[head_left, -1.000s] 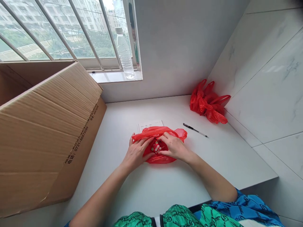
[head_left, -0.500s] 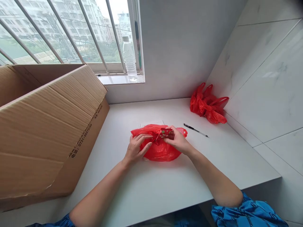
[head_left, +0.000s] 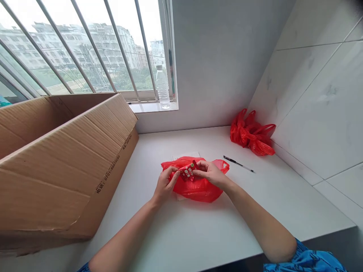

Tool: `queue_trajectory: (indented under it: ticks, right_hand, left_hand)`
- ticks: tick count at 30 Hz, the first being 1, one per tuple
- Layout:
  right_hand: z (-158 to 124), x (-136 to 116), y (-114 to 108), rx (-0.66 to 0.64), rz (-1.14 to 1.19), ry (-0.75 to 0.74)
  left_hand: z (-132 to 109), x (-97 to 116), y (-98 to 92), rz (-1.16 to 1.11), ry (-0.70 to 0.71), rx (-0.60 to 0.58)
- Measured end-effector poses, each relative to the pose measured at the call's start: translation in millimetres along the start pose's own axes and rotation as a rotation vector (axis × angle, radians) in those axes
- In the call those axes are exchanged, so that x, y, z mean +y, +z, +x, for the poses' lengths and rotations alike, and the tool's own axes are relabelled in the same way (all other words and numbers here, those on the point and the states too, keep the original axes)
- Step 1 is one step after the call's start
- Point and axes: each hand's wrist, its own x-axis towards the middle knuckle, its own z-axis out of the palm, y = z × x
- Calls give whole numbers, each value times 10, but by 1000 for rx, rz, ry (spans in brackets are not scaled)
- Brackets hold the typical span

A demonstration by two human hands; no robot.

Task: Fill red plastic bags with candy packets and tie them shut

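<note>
A small red packet (head_left: 187, 172) with pale lettering and a green spot is held up between my two hands. My left hand (head_left: 166, 182) pinches its left end between thumb and fingers. At the right end, my right hand (head_left: 209, 173) grips it the same way. Just beneath lies a red plastic bag (head_left: 202, 192), spread on the white table (head_left: 181, 230). Its contents cannot be made out. A sheet of white paper (head_left: 195, 154) shows partly from under the bag.
A large open cardboard box (head_left: 65, 173) stands on the left. Right of the bag lies a black pen (head_left: 238, 163). More red plastic bags (head_left: 252, 133) sit crumpled in the back right corner. A clear water bottle (head_left: 162, 88) stands on the windowsill (head_left: 153, 107).
My left hand has closed on the packet's left end, and the packet is now stretched between both hands with its lettering facing me. The head view has tilted up slightly.
</note>
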Motion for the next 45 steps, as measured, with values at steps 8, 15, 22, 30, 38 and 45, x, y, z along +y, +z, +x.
queue_trajectory:
  ticks: [8, 15, 22, 30, 38, 45]
  right_hand:
    - [-30, 198, 57, 95, 129, -9]
    - [1, 246, 53, 104, 163, 35]
    - [-1, 231, 13, 70, 155, 55]
    - [-152, 67, 68, 49, -340, -63]
    - [-231, 38, 3, 66, -880, -52]
    - [-145, 180, 28, 254, -1216, -85]
  left_hand:
    - [5, -1, 64, -67, 0, -120]
    - [6, 32, 78, -250, -114, -175]
    - [9, -50, 39, -257, -164, -239]
    - [-18, -5, -21, 438, 187, -181]
    - [-55, -38, 65, 720, 164, -91]
    - [-66, -11, 65, 763, 199, -127]
